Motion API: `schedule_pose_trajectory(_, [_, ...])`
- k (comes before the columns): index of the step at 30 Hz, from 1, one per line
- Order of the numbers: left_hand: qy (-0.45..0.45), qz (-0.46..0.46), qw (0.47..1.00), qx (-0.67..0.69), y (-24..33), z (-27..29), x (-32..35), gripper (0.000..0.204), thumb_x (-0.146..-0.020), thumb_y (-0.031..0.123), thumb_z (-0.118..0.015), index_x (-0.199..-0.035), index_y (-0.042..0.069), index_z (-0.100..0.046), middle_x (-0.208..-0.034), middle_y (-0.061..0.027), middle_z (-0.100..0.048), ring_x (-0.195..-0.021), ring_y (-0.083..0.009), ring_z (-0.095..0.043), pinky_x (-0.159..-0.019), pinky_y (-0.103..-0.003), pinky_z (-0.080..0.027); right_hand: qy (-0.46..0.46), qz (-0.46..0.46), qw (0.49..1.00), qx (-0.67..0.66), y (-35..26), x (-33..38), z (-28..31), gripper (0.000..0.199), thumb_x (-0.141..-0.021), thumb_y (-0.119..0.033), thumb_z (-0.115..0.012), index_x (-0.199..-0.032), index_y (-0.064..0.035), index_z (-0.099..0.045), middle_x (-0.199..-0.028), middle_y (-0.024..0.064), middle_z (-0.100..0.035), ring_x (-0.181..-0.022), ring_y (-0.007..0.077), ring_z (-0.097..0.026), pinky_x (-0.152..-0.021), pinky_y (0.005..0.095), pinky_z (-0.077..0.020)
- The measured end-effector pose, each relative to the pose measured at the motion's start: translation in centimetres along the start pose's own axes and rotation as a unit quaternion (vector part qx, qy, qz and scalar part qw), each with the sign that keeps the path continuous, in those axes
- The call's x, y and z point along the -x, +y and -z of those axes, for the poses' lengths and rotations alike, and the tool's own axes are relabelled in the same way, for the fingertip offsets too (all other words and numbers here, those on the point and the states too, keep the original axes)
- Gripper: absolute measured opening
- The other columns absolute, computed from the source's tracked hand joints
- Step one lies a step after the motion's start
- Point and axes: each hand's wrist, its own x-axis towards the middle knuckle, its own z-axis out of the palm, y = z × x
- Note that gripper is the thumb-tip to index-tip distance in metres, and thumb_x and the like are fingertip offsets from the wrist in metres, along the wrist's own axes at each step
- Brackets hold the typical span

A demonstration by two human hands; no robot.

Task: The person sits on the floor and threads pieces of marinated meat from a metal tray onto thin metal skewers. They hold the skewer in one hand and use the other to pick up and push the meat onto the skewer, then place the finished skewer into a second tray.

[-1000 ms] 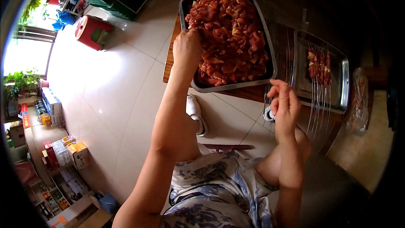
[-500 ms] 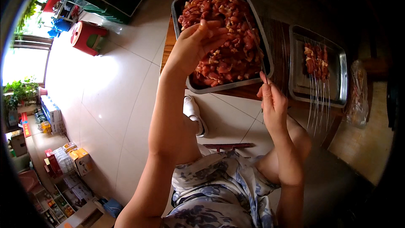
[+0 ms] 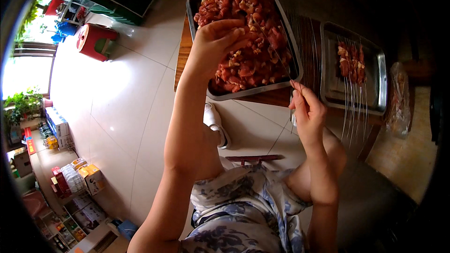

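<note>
A deep metal tray (image 3: 294, 68) heaped with raw cut meat (image 3: 248, 68) stands ahead of me on a wooden table. Over the heap's left part is my left hand (image 3: 218, 40), thumb and fingers drawn together; whatever lies between the fingertips cannot be made out. Near the tray's front right corner, my right hand (image 3: 308, 110) pinches a thin metal skewer (image 3: 280, 58). It slants up and left across the meat, its far end close to my left fingertips. No meat is visible on the part of it that shows.
To the right, a second metal tray (image 3: 375, 98) holds several loaded meat skewers (image 3: 351, 65), their bare ends over its front rim. Loose thin skewers (image 3: 307, 51) lie between the trays. A clear plastic bag (image 3: 398, 107) is at far right, a red stool (image 3: 93, 42) at upper left.
My left hand has turned, and its fingers have closed together. The skewer now leans farther left toward them. My right hand has shifted slightly right.
</note>
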Motion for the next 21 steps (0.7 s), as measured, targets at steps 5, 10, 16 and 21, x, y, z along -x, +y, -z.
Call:
schedule_pose_trajectory(5, [0.088, -0.107, 0.867, -0.479, -0.3, 0.3, 0.2, 0.023, -0.078, 0.011, -0.072, -0.097, 0.001, -0.068, -0.083, -0.0109, -0.07, -0.076, -0.02, -0.068, -0.071, -0.029, -0.054, -0.009, -0.029, 1.0, 0.0, -0.3, -0.2, 0.4, 0.022, -0.093, -0.007, -0.054, -0.111, 0.002, -0.064, -0.066, 0.0027, -0.057, -0.058, 0.007, -0.051, -0.054, 0.0213, -0.0422])
schedule_pose_trajectory(10, [0.162, -0.132, 0.852, -0.48, 0.2, 1.6, 1.1, 0.022, -0.075, 0.014, -0.073, -0.093, 0.002, -0.067, -0.082, -0.0128, -0.069, -0.075, -0.0219, -0.067, -0.07, -0.032, -0.052, -0.007, -0.042, 0.999, -0.015, 0.0, -0.2, 0.5, 0.021, -0.093, -0.007, -0.055, -0.11, 0.0017, -0.064, -0.065, 0.0021, -0.057, -0.058, 0.0068, -0.051, -0.055, 0.0212, -0.0422])
schedule_pose_trajectory(16, [0.044, -0.025, 0.817, -0.574, -0.2, 2.1, 2.6, 0.021, -0.076, 0.013, -0.071, -0.094, 0.004, -0.068, -0.085, -0.0148, -0.069, -0.077, -0.0272, -0.067, -0.07, -0.038, -0.052, -0.015, -0.034, 0.999, -0.006, -0.1, -0.3, 0.3, 0.021, -0.093, -0.007, -0.055, -0.11, 0.0017, -0.064, -0.066, 0.0021, -0.057, -0.059, 0.0069, -0.052, -0.054, 0.0213, -0.0422])
schedule_pose_trajectory(21, [0.009, -0.015, 0.875, -0.483, 0.7, 2.4, 2.6, 0.026, -0.079, 0.009, -0.069, -0.104, 0.004, -0.066, -0.088, -0.0115, -0.069, -0.082, -0.0221, -0.067, -0.076, -0.036, -0.054, -0.004, -0.029, 0.999, -0.015, 0.0, -0.3, -0.1, 0.021, -0.093, -0.007, -0.055, -0.11, 0.0016, -0.065, -0.066, 0.0023, -0.058, -0.059, 0.0068, -0.052, -0.054, 0.0212, -0.0421])
